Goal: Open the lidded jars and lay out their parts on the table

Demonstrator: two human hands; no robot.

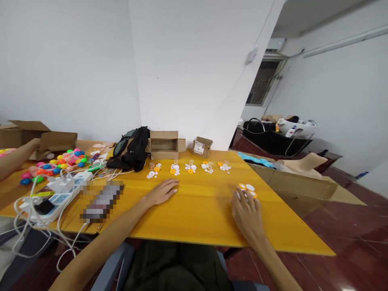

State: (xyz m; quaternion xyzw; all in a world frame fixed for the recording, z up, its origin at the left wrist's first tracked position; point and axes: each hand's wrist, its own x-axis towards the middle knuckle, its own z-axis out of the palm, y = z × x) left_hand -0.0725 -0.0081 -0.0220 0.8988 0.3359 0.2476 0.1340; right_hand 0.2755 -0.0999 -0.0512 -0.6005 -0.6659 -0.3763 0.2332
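My left hand (162, 191) rests on the yellow wooden table (188, 218) with its fingers stretched out and nothing in them. Over toward the table's right side, my right hand (247, 212) reaches onto a cluster of small round orange-and-white discs (250, 188). Its fingers are spread and bent a little, with the tips at the discs; they partly cover the cluster. Beyond my hands, several small piles of orange and white round parts (190, 167) lie in a row, with small clear cups (152, 165) beside some of them.
At the back stand an open cardboard box (164, 151), a smaller carton (201, 146) and a black bag (136, 151). Left lie a power strip (60, 198) with cables, a pixelated phone-like device (102, 202) and colourful balls (69, 158). Another person's arm (18, 159) reaches in there.
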